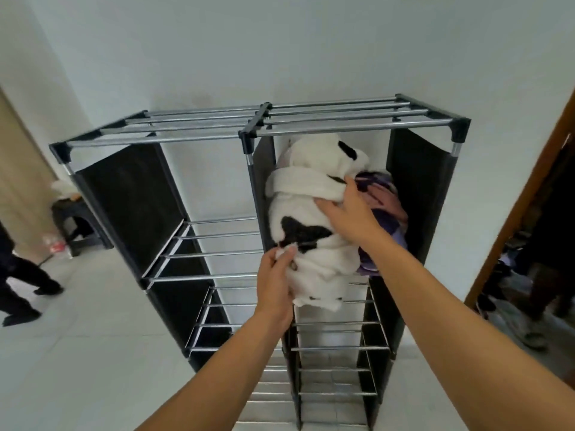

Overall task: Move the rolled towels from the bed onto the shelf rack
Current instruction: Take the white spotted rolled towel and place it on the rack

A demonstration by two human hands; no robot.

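A fluffy white towel with black patches (311,219) lies rolled in the upper right compartment of the black shelf rack (199,138), its near end sticking out over the front bar. My left hand (277,281) grips that near end from the left side. My right hand (348,213) rests flat on top of the roll, fingers spread across a fold. A purple and pink towel (385,206) is wedged beside it, against the compartment's right fabric wall. The bed is out of view.
The rack has metal bar shelves and black fabric side panels; its left column (217,244) and lower right shelves (336,346) hold nothing. A person's legs (21,284) and a dark stool (77,225) are at the far left. A wooden door frame (525,206) stands at the right.
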